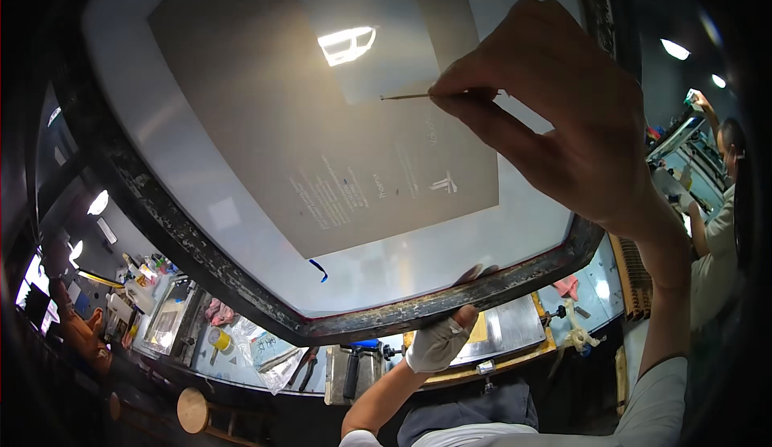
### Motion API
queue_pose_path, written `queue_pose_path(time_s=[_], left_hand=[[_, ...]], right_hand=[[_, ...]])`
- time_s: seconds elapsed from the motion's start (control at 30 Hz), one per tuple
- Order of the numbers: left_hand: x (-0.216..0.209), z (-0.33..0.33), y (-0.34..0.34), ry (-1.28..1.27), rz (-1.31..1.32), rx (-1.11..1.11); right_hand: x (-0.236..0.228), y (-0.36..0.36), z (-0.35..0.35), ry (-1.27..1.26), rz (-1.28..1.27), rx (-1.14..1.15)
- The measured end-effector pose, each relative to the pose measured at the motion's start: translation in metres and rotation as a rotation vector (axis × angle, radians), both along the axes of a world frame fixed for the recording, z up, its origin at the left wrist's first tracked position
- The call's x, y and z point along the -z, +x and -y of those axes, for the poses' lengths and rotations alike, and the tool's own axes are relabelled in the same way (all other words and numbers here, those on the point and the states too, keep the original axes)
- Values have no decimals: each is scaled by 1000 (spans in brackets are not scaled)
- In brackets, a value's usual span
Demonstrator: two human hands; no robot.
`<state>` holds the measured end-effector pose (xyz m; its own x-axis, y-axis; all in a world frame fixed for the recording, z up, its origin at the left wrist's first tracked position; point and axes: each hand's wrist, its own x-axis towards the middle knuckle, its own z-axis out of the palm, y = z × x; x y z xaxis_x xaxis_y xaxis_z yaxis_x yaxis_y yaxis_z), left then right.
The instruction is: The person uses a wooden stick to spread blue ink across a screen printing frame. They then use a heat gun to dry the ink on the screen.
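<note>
A large screen-printing frame with a dark, paint-worn rim is held up at a tilt before me. Its pale mesh carries a grey-brown coated area with small light lettering and a little emblem. My right hand pinches a thin needle-like tool between thumb and forefinger, its tip over the coated area; whether it touches the mesh I cannot tell. Below, my left hand, in a white fingerless glove, grips the lower rim, its fingertips showing faintly behind the mesh.
Under the frame, a workbench bears a metal plate on a wooden-edged base, a yellow-labelled container and rags. A round stool stands at lower left. Other people sit at far left and work at far right.
</note>
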<state>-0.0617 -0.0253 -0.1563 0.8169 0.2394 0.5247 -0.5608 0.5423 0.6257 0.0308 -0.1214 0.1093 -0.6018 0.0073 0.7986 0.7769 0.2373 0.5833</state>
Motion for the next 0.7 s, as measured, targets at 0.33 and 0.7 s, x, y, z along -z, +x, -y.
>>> queue_pose_path(time_s=[0.33,0.7], left_hand=[[43,-4,6,134,-35,-109],[64,-4,8,98,-91,-66]], right_hand=[[0,7,5,-53,-13,-17],[1,-14,-7,-123,-331,-94]])
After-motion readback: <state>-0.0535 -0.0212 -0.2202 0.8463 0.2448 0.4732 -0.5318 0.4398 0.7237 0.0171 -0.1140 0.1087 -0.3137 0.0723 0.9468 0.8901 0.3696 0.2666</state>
